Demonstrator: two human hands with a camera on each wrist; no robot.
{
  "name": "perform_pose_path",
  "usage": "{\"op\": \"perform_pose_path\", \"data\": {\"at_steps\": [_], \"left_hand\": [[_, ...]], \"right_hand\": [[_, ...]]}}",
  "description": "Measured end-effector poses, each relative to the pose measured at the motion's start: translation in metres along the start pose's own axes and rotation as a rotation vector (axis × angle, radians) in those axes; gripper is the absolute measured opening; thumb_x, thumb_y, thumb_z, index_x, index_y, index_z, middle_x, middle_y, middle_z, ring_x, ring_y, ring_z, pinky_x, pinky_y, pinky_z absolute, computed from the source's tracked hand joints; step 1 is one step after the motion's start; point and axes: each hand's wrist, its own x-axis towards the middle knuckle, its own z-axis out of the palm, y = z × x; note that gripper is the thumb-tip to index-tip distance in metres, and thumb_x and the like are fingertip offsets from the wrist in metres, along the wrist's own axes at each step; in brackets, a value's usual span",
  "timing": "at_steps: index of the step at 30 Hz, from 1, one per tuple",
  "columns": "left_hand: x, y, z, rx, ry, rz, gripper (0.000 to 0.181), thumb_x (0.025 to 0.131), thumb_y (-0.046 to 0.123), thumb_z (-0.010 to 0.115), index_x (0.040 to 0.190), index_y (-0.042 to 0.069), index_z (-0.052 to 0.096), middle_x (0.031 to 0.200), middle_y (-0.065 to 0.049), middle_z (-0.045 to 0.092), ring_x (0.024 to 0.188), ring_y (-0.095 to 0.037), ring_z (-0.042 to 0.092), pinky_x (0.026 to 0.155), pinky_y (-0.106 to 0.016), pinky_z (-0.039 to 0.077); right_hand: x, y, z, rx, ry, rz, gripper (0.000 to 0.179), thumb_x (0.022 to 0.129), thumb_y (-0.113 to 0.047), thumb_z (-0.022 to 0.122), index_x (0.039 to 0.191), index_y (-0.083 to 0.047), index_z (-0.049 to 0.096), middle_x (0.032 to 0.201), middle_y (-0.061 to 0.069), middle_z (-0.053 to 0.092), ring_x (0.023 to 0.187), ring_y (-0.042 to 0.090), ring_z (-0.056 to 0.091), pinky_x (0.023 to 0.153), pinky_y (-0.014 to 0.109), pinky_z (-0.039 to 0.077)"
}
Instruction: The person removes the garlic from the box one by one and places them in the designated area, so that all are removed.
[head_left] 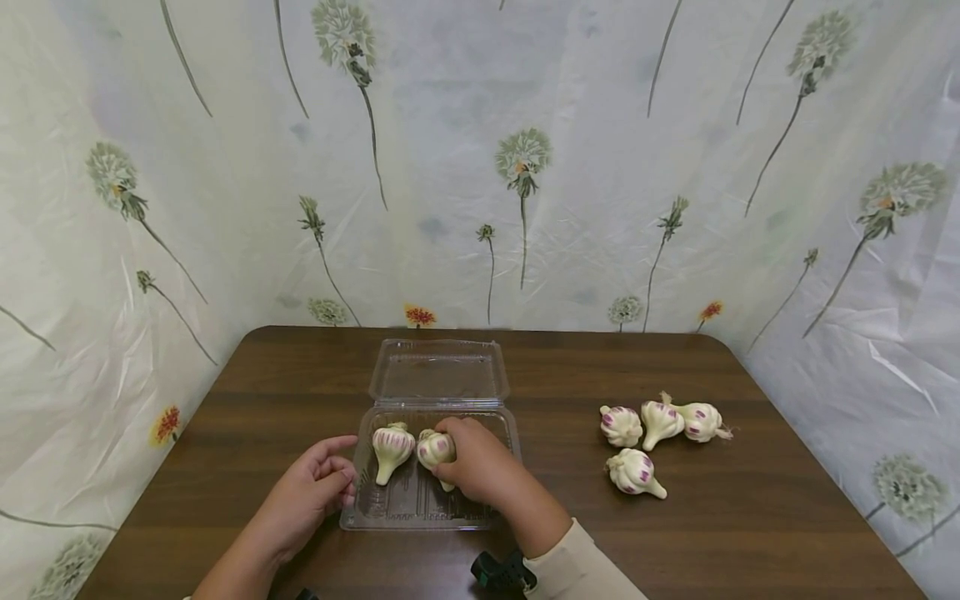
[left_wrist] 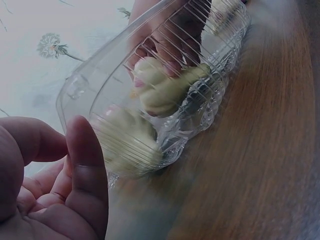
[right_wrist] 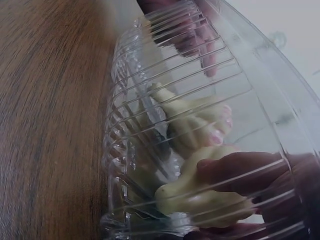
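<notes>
A clear plastic clamshell container (head_left: 420, 518) lies on the table with its lid (head_left: 438, 371) folded back. Inside it, toward the left, one garlic bulb (head_left: 393, 450) rests with its stem pointing toward me. My right hand (head_left: 480, 467) reaches into the container and grips a second garlic bulb (head_left: 435, 450) beside the first; in the right wrist view its fingers (right_wrist: 240, 172) show through the ribbed wall. My left hand (head_left: 307, 492) is at the container's left side, its fingertips at the rim and its fingers loosely bent. Whether they touch the rim is hard to tell.
Several more garlic bulbs (head_left: 632, 472) lie in a group on the right of the brown wooden table (head_left: 570, 533). A dark device (head_left: 501, 573) is at the right wrist. Behind the table hangs a flower-patterned curtain (head_left: 435, 167).
</notes>
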Motion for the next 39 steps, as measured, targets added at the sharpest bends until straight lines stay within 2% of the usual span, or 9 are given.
{"op": "perform_pose_path", "data": {"at_steps": [10, 15, 22, 32, 39], "left_hand": [[0.000, -0.001, 0.000, 0.012, 0.014, -0.010, 0.056, 0.106, 0.004, 0.056, 0.156, 0.001, 0.033, 0.103, -0.004, 0.057, 0.087, -0.013, 0.059, 0.076, -0.025, 0.058], [0.000, 0.002, 0.000, 0.012, 0.015, -0.001, 0.056, 0.106, 0.004, 0.056, 0.157, 0.000, 0.032, 0.102, -0.003, 0.057, 0.086, -0.013, 0.059, 0.076, -0.024, 0.058], [-0.001, 0.000, 0.001, 0.011, 0.018, -0.010, 0.055, 0.106, 0.003, 0.055, 0.156, 0.000, 0.032, 0.101, -0.003, 0.057, 0.086, -0.012, 0.060, 0.076, -0.024, 0.058], [-0.001, 0.000, 0.002, 0.006, 0.039, -0.018, 0.054, 0.105, 0.001, 0.054, 0.155, 0.001, 0.035, 0.102, -0.004, 0.057, 0.086, -0.014, 0.059, 0.075, -0.025, 0.058], [0.000, 0.000, 0.001, 0.008, 0.042, -0.020, 0.053, 0.105, 0.000, 0.054, 0.155, 0.002, 0.036, 0.103, -0.005, 0.057, 0.086, -0.014, 0.059, 0.075, -0.025, 0.058]], "right_hand": [[0.001, 0.000, -0.004, 0.041, -0.007, -0.017, 0.046, 0.092, -0.021, 0.081, 0.133, -0.006, 0.065, 0.125, 0.011, 0.066, 0.103, 0.021, 0.059, 0.080, 0.037, 0.052], [0.001, -0.002, -0.007, 0.084, -0.006, -0.029, 0.047, 0.093, -0.023, 0.080, 0.134, -0.007, 0.064, 0.127, 0.010, 0.066, 0.098, 0.019, 0.060, 0.076, 0.035, 0.053], [-0.003, -0.003, -0.009, 0.131, 0.010, -0.035, 0.050, 0.094, -0.025, 0.080, 0.138, -0.008, 0.062, 0.129, 0.008, 0.065, 0.101, 0.018, 0.061, 0.081, 0.036, 0.054], [-0.005, -0.003, -0.012, 0.246, 0.008, -0.013, 0.057, 0.096, -0.024, 0.078, 0.145, -0.008, 0.056, 0.128, 0.006, 0.066, 0.103, 0.017, 0.065, 0.079, 0.033, 0.057], [-0.006, -0.001, -0.012, 0.305, 0.018, -0.036, 0.058, 0.096, -0.022, 0.078, 0.147, -0.007, 0.055, 0.130, 0.008, 0.065, 0.109, 0.020, 0.067, 0.082, 0.034, 0.059]]}}
